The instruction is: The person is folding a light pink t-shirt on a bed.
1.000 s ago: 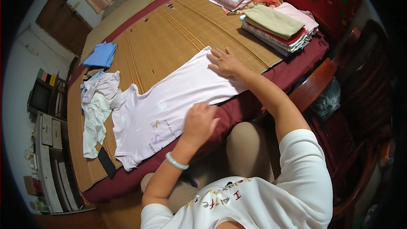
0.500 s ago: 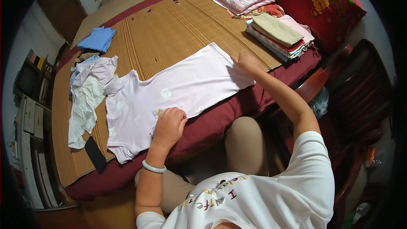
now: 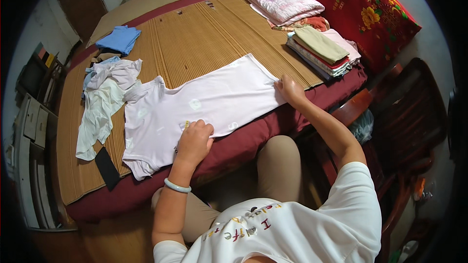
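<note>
A pale pinkish-white T-shirt (image 3: 204, 100) with small printed patches lies spread on the bed, its sleeves and shoulders to the left and its hem to the right. My right hand (image 3: 291, 90) is closed on the near part of the hem, with the fingertips partly hidden. Over the shirt's near side, my left hand (image 3: 196, 141) rests with bent fingers gathered on the cloth. Around the left wrist sits a pale bangle (image 3: 177, 186).
Crumpled light clothes (image 3: 105, 102) lie left of the shirt, with blue folded cloth (image 3: 119, 40) behind. A dark flat rectangular object (image 3: 107, 168) is near the bed's edge. Folded clothes (image 3: 324, 48) and a quilt (image 3: 286, 2) are stacked right. A wooden chair (image 3: 409, 117) stands beside the bed.
My right hand has shifted slightly right and down along the hem, and the hem lies straighter. My left hand stays at the same part of the shirt. The whole view has tilted a little.
</note>
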A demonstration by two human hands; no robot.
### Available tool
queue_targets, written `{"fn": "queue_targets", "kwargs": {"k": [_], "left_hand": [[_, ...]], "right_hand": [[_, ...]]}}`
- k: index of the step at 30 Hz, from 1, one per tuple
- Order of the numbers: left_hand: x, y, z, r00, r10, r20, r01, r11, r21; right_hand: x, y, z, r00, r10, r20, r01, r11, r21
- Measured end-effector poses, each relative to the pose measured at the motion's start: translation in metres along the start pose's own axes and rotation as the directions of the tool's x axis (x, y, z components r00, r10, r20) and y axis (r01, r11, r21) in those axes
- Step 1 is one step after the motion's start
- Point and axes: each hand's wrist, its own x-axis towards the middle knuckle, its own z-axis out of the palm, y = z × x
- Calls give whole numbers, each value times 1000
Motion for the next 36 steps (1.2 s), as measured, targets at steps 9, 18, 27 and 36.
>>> {"fn": "queue_targets", "kwargs": {"k": [9,18,27,36], "left_hand": [[2,-39,-18,974,-220,-48,212,969,-128],[-7,-93,-10,770,-635,64,575,734,362],[-8,-110,-30,588,-807,55,749,569,338],[-24,-142,-39,484,-874,-49,831,442,338]], "right_hand": [[13,-18,-18,992,-79,103,106,952,-288],[-31,-220,54,624,-745,235,652,663,368],[47,-161,95,850,-474,230,473,879,63],[88,-62,90,965,-93,244,138,975,-173]]}}
